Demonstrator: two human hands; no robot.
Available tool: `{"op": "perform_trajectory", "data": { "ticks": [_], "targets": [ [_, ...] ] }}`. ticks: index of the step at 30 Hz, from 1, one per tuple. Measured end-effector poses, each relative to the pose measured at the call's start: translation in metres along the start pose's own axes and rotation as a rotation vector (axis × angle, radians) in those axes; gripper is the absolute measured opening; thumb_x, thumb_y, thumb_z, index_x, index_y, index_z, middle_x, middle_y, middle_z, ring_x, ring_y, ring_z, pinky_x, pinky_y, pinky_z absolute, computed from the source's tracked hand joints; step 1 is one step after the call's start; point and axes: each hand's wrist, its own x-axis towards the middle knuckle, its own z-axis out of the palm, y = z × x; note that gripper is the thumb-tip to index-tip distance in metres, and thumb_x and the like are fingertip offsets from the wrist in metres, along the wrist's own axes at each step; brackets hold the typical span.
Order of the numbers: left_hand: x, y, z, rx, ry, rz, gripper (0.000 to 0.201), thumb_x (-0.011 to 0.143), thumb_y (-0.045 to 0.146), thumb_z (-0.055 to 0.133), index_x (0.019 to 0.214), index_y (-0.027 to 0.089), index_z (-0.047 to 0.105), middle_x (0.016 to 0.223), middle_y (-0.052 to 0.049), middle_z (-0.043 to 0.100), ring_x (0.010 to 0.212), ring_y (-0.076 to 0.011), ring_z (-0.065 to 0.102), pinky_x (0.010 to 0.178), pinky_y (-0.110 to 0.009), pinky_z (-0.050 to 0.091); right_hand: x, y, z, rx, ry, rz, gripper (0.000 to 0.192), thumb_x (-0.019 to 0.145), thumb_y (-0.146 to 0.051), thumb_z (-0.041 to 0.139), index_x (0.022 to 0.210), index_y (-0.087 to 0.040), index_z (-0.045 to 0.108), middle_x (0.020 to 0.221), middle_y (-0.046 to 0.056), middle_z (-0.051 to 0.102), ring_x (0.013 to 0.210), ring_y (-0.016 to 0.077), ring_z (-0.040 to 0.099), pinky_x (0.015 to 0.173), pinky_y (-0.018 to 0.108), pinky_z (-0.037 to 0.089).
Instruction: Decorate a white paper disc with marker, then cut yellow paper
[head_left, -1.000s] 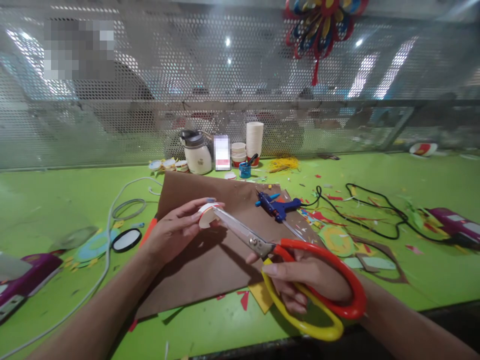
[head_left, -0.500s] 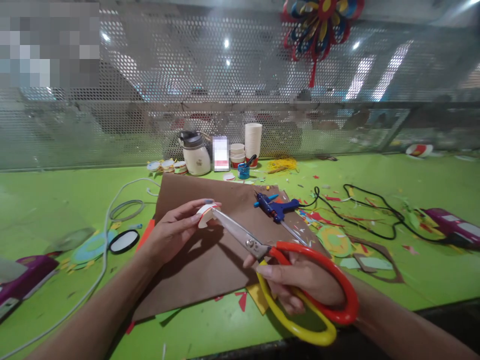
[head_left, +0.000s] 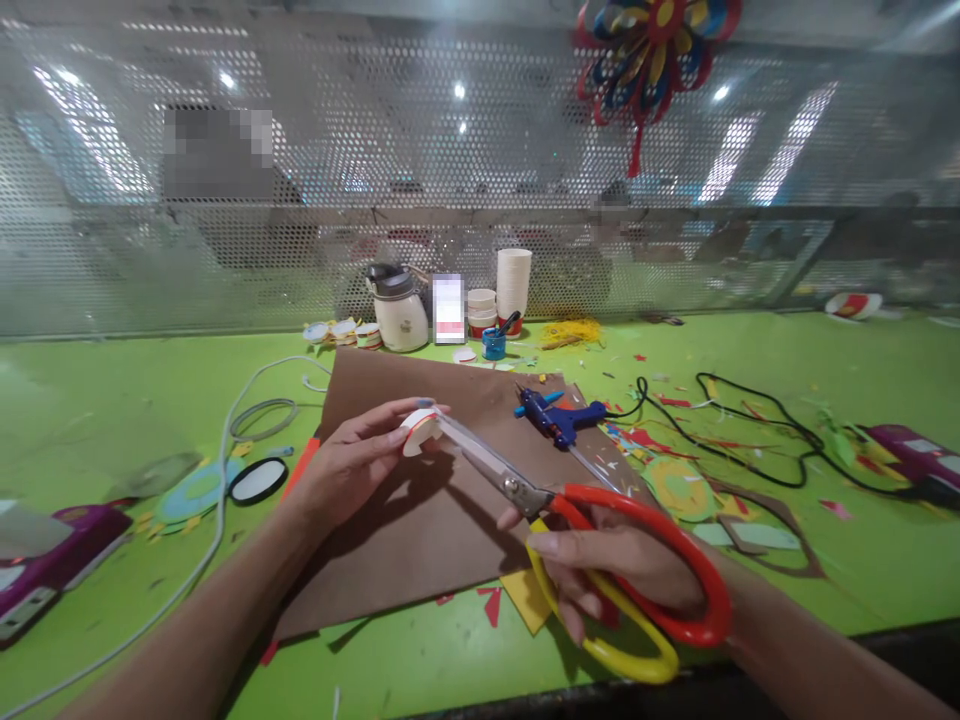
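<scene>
My left hand [head_left: 352, 465] pinches a small white paper piece [head_left: 420, 432] with a red edge above a brown cardboard sheet [head_left: 420, 520]. My right hand [head_left: 615, 575] grips large scissors [head_left: 592, 540] by their red and yellow handles. The scissors' metal blades point up-left and their tips meet the paper piece. Both forearms reach in from the bottom of the view.
A blue glue gun [head_left: 559, 418] lies on the cardboard's far right corner, its black cord [head_left: 750, 440] looping right. Paper cups [head_left: 512, 282], a white jug [head_left: 397, 310] and a blue pot [head_left: 493, 343] stand by the mesh wall. Paper scraps and rings litter the green table [head_left: 112, 400].
The scissor handles have spread slightly apart and my right fingers have loosened. The view shifted a little; the paper piece stays at the blade tips.
</scene>
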Motion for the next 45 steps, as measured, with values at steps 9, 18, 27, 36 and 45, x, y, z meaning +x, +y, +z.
{"op": "perform_trajectory", "data": {
  "ticks": [9, 18, 27, 36, 45],
  "targets": [
    [0.0, 0.002, 0.003, -0.012, 0.01, -0.034, 0.031, 0.086, 0.011, 0.062, 0.115, 0.015, 0.073, 0.129, -0.015, 0.068, 0.108, -0.0276, 0.067, 0.092, -0.038, 0.057, -0.001, -0.006, 0.004, -0.093, -0.009, 0.019, 0.044, 0.087, -0.05, 0.066, 0.108, -0.012, 0.061, 0.049, -0.008, 0.047, 0.042, 0.0079, 0.049, 0.045, 0.019, 0.041],
    [-0.001, 0.002, 0.001, -0.01, 0.01, -0.028, 0.031, 0.087, 0.01, 0.061, 0.115, 0.015, 0.073, 0.127, -0.015, 0.069, 0.11, -0.0272, 0.067, 0.094, -0.037, 0.056, -0.002, -0.005, 0.005, -0.11, 0.021, 0.02, 0.048, 0.085, -0.054, 0.067, 0.108, -0.012, 0.06, 0.049, -0.008, 0.047, 0.041, 0.0068, 0.047, 0.043, 0.018, 0.036],
    [-0.001, 0.001, 0.0, -0.009, -0.006, -0.023, 0.031, 0.085, 0.012, 0.064, 0.115, 0.015, 0.073, 0.128, -0.016, 0.069, 0.108, -0.0275, 0.067, 0.093, -0.039, 0.057, -0.002, -0.002, 0.001, -0.236, 0.024, -0.014, 0.04, 0.088, -0.054, 0.064, 0.081, -0.015, 0.062, 0.051, -0.005, 0.05, 0.044, 0.0079, 0.051, 0.046, 0.019, 0.04],
    [0.0, 0.001, 0.0, 0.015, 0.017, -0.043, 0.032, 0.083, 0.016, 0.069, 0.115, 0.015, 0.074, 0.127, -0.016, 0.069, 0.107, -0.0272, 0.067, 0.092, -0.038, 0.056, -0.005, 0.007, -0.006, -0.326, 0.055, -0.002, 0.048, 0.093, -0.055, 0.057, 0.064, -0.017, 0.051, 0.052, -0.005, 0.047, 0.046, 0.0065, 0.04, 0.047, 0.022, 0.033],
    [0.0, 0.002, -0.002, 0.05, 0.018, -0.044, 0.033, 0.083, 0.018, 0.068, 0.116, 0.017, 0.074, 0.126, -0.014, 0.07, 0.104, -0.0268, 0.068, 0.093, -0.038, 0.055, -0.007, -0.008, 0.006, -0.375, 0.093, 0.048, 0.048, 0.091, -0.05, 0.056, 0.057, -0.018, 0.048, 0.051, -0.004, 0.045, 0.044, 0.0057, 0.037, 0.044, 0.021, 0.03]
  ]
}}
